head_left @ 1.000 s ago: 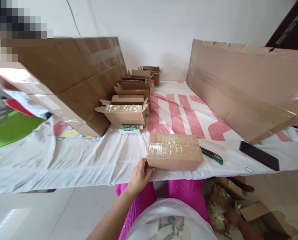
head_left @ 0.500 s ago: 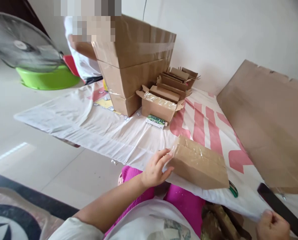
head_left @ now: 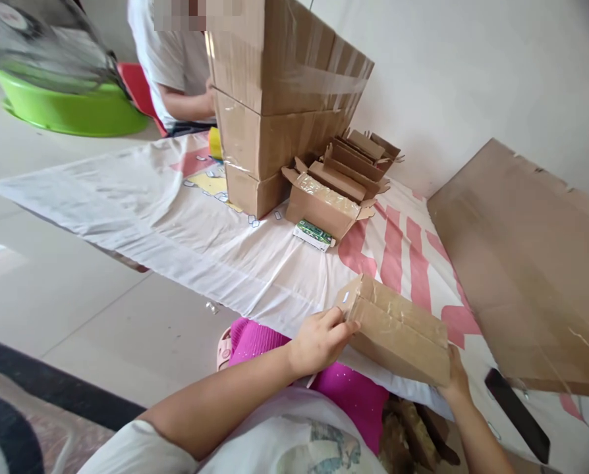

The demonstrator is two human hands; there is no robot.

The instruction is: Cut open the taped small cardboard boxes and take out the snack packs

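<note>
A taped cardboard box (head_left: 398,329) lies at the near edge of the cloth-covered table, just above my lap. My left hand (head_left: 323,339) grips its left end, thumb on the near side and fingers around the end face, beside a small white label. At the opposite end my right hand (head_left: 455,376) is pressed against the box, its fingers partly hidden behind it. Farther off, a small green and white carton (head_left: 314,235) rests against a row of open cardboard boxes (head_left: 324,204).
Large stacked cartons (head_left: 294,131) rise at the back, with a person (head_left: 176,72) behind them. A big cardboard sheet (head_left: 516,276) leans on the right, a dark phone (head_left: 516,415) in front of it. A green basin (head_left: 67,108) and fan stand on the floor.
My right hand has come from beside the phone to the box's right end. My left hand has closed onto the left end. The view has shifted, and the person's arm shows more.
</note>
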